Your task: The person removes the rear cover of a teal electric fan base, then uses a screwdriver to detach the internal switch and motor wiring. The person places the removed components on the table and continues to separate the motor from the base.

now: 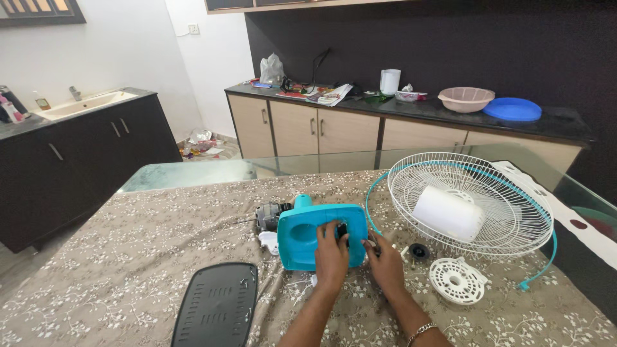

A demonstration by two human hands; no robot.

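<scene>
— Left hand [332,254] lies curled over the housing [321,233], fingers pressed on a small black part [342,230] at its face; right hand [385,262] is closed at the housing's right edge, pinching something I cannot make out.

— Why hold it that way?

— As I judge it, one hand steadies the teal shell flat on the table [116,270] while the other works at its side. It sits mid-table, slightly toward the near edge.

— And the rest, biggest first?

— Grille [508,212], white wire with a teal rim, lies flat toward the right edge, with a white cover [448,213] resting in it, probably parked out of the way. Black panel [215,307] lies at the near edge, cut off by the frame. White disc [457,280] sits just below the grille. Motor [270,215] is touching the housing's left side, half hidden behind it. A black knob [419,251] lies between the right hand and the grille.

— Anything unclear?

— What the right fingers grip, and the white piece [270,241] tucked under the housing's left corner. Both forearms run out of the frame.
</scene>
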